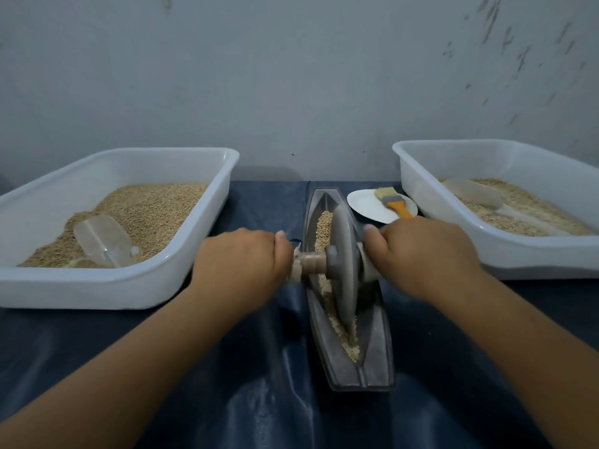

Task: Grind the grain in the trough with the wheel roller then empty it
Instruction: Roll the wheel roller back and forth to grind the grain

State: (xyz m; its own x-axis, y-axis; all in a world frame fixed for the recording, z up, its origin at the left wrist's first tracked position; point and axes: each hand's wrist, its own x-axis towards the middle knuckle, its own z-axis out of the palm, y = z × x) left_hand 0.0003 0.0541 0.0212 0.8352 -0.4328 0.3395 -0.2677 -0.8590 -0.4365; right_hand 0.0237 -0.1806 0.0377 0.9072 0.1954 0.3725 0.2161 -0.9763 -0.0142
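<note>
A long grey boat-shaped trough (372,361) lies lengthwise on the dark blue table cover, with tan grain (343,341) along its groove. A grey wheel roller (344,264) stands upright in the groove near the middle, on a wooden axle (312,262). My left hand (240,264) grips the axle's left end. On the other side, my right hand (424,254) curls round the right end, which is hidden under the fingers.
A white tub (107,286) at the left holds grain and a clear scoop (103,239). Another white tub (525,257) at the right holds grain and a clear scoop (473,192). A white plate (366,204) with an orange-handled brush (393,200) sits behind the trough.
</note>
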